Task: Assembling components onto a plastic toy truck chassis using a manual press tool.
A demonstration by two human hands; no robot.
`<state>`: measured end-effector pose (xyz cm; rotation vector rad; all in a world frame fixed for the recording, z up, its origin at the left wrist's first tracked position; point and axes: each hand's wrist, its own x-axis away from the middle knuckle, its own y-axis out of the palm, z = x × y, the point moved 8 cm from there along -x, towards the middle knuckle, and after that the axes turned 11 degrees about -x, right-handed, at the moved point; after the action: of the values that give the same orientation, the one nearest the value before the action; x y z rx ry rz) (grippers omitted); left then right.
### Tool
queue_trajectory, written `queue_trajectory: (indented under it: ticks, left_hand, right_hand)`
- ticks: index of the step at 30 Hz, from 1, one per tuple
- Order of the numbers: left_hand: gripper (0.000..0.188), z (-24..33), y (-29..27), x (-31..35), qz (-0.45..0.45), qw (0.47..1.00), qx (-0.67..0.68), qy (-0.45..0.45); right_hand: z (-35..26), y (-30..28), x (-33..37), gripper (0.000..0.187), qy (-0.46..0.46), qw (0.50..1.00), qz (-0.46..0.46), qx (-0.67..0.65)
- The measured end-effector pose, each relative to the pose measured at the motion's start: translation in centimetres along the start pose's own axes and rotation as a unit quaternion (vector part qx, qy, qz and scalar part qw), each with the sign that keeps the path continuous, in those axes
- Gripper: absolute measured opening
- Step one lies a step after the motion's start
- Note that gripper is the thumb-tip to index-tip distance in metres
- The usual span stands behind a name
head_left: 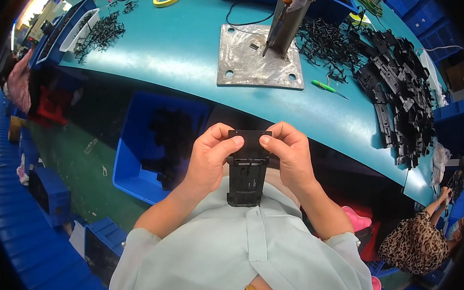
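A black moulded plastic part (247,178) is held between my two hands, in front of my shirt. Its smooth flat panel is at the far end, and its ribbed, slotted body points toward me. My left hand (209,152) grips the panel's left edge, thumb on top and fingers curled beneath. On the opposite edge my right hand (292,151) has the same pinch, its thumb close to the corner. The fingertips under the panel are hidden. The part's near end is close to or against my shirt; I cannot tell which.
Beyond my hands is a teal table (157,59) with a metal base plate and post (259,63). A green screwdriver (324,86), small black clips (327,43) and piled black parts (393,87) lie to the right. A blue bin (130,167) stands lower left. A co-worker (418,242) sits at right.
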<state>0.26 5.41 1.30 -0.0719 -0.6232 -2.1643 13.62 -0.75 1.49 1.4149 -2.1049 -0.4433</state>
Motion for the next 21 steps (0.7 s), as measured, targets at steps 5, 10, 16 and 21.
queue_trajectory:
  ticks: [5, 10, 16, 21]
  left_hand:
    - [0.004, 0.0, 0.1, 0.0, 0.014, 1.000, -0.017, 0.021]
    - [0.005, 0.3, -0.3, -0.1, 0.015, 0.998, -0.039, 0.036]
    - [0.006, 0.8, 0.4, -0.1, 0.013, 0.998, -0.051, 0.031]
    - [0.003, 0.4, 1.1, -0.3, -0.009, 0.999, -0.045, 0.012]
  right_hand:
    - [0.1, 0.1, 0.1, 0.010, -0.010, 1.000, -0.005, 0.004]
    - [0.3, 0.1, 0.3, 0.011, -0.018, 1.000, -0.016, 0.001]
    - [-0.2, -0.6, 0.1, 0.011, -0.039, 0.998, -0.041, 0.017]
    - [-0.1, -0.7, 0.3, 0.011, 0.002, 1.000, -0.029, -0.003]
